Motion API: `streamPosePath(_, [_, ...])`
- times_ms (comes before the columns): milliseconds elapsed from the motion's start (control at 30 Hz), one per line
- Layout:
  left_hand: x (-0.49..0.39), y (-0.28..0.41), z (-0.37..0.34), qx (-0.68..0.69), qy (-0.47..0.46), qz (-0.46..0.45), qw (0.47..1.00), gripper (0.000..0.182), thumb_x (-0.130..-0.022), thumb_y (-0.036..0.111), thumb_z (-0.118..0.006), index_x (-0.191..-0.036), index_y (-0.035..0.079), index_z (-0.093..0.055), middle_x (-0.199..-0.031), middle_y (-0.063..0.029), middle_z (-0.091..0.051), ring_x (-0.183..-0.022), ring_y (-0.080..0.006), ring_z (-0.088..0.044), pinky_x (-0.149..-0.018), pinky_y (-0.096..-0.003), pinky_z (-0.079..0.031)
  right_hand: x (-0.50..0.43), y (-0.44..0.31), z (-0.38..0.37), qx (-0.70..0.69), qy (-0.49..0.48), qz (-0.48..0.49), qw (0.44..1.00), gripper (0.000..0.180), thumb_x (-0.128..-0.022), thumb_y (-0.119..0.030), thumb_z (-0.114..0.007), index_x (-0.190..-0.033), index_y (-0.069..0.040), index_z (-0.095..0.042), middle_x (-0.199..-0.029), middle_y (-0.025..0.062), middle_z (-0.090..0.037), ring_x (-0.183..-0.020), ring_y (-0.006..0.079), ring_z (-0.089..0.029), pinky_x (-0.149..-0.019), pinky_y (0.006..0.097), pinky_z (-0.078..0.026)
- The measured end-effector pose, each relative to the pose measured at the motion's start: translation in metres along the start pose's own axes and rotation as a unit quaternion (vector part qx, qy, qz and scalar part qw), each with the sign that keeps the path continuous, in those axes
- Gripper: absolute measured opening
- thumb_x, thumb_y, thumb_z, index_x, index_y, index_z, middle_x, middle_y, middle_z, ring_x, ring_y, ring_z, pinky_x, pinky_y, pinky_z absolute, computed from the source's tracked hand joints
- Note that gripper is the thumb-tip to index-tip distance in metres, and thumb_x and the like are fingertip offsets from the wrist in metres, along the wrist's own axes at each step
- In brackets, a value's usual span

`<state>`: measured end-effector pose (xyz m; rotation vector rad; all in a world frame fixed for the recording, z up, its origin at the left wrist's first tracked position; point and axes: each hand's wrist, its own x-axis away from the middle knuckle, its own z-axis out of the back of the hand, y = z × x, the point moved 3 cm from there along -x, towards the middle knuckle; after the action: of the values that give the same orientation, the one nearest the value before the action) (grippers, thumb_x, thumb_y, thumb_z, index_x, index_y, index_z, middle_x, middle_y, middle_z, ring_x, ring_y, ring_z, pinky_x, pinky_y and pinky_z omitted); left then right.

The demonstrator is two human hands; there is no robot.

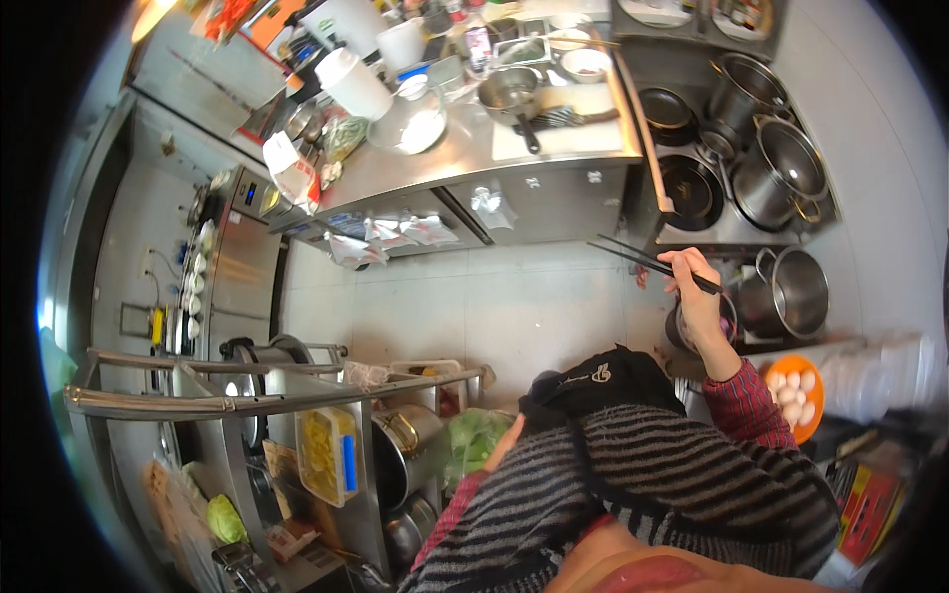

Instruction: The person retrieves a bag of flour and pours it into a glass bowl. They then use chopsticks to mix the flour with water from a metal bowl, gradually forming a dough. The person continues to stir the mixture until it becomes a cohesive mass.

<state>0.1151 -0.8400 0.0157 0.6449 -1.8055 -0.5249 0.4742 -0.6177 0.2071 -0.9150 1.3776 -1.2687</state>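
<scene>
My right hand (691,278) is raised at the right and grips a pair of black chopsticks (641,258), whose thin tips point left over the tiled floor. Beneath that hand, partly covered by it, stands a pot (679,326) with something reddish-purple inside. A tall steel pot (802,293) is just to the right of it. My left hand (508,443) hangs low by my side, beside a bag of green vegetables (474,437); most of it is hidden by my striped top, so its fingers cannot be made out.
Ahead runs a steel counter (460,163) with a saucepan (510,96), a white cutting board (560,144) and a glass bowl (415,133). Large pots (775,178) stand on the stove at the right. An orange bowl of eggs (795,396) sits near my right sleeve; a metal rack (282,400) is at left.
</scene>
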Motion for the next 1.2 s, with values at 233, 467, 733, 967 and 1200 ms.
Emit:
streamPosePath(233, [-0.021, 0.018, 0.062, 0.021, 0.119, 0.014, 0.993, 0.039, -0.097, 0.027, -0.055, -0.126, 0.001, -0.058, -0.12, -0.0095, -0.063, -0.11, -0.0172, -0.058, -0.097, -0.0314, -0.044, -0.096, -0.011, -0.106, -0.088, -0.106, -0.002, 0.99, 0.043, -0.101, -0.036, -0.051, -0.097, 0.004, -0.067, -0.087, 0.006, -0.061, -0.069, 0.0103, -0.058, -0.063, 0.0228, -0.048])
streamPosePath(467, [-0.124, 0.151, 0.193, -0.28, 0.266, -0.085, 0.919, 0.031, -0.094, 0.019, -0.059, -0.12, 0.0, -0.062, -0.112, -0.0113, -0.067, -0.104, -0.0173, -0.061, -0.093, -0.0319, -0.047, -0.166, -0.02, -0.205, -0.114, -0.077, 0.06, 0.989, 0.049, -0.102, -0.039, -0.048, -0.098, 0.007, -0.065, -0.086, 0.0082, -0.061, -0.073, 0.0142, -0.06, -0.065, 0.0257, -0.05])
streamPosePath(733, [-0.205, 0.505, 0.241, -0.231, 0.258, -0.409, 0.844, 0.023, -0.094, 0.01, -0.061, -0.113, -0.002, -0.065, -0.107, -0.0108, -0.069, -0.097, -0.0163, -0.064, -0.09, -0.0303, -0.049, -0.254, -0.049, -0.249, -0.092, 0.098, 0.13, 0.982, 0.053, -0.104, -0.039, -0.041, -0.093, 0.008, -0.063, -0.09, 0.0114, -0.06, -0.07, 0.0173, -0.059, -0.066, 0.0285, -0.048])
streamPosePath(967, [-0.307, 0.69, 0.132, -0.149, -0.011, -0.513, 0.845, 0.02, -0.093, 0.001, -0.057, -0.111, -0.005, -0.063, -0.103, -0.012, -0.068, -0.095, -0.0167, -0.067, -0.084, -0.0284, -0.052, -0.269, -0.067, -0.247, 0.059, 0.242, 0.165, 0.954, 0.059, -0.104, -0.043, -0.039, -0.086, 0.007, -0.065, -0.083, 0.0091, -0.062, -0.069, 0.0156, -0.058, -0.065, 0.0274, -0.045])
streamPosePath(1200, [-0.516, 0.773, 0.064, -0.31, 0.07, -0.469, 0.824, 0.026, -0.083, -0.006, -0.051, -0.102, -0.004, -0.069, -0.089, -0.0143, -0.07, -0.074, -0.0203, -0.069, -0.066, -0.0305, -0.055, -0.289, -0.056, -0.237, 0.155, 0.316, 0.135, 0.926, 0.061, -0.104, -0.043, -0.037, -0.085, 0.007, -0.065, -0.083, 0.0078, -0.062, -0.069, 0.0156, -0.059, -0.066, 0.027, -0.045])
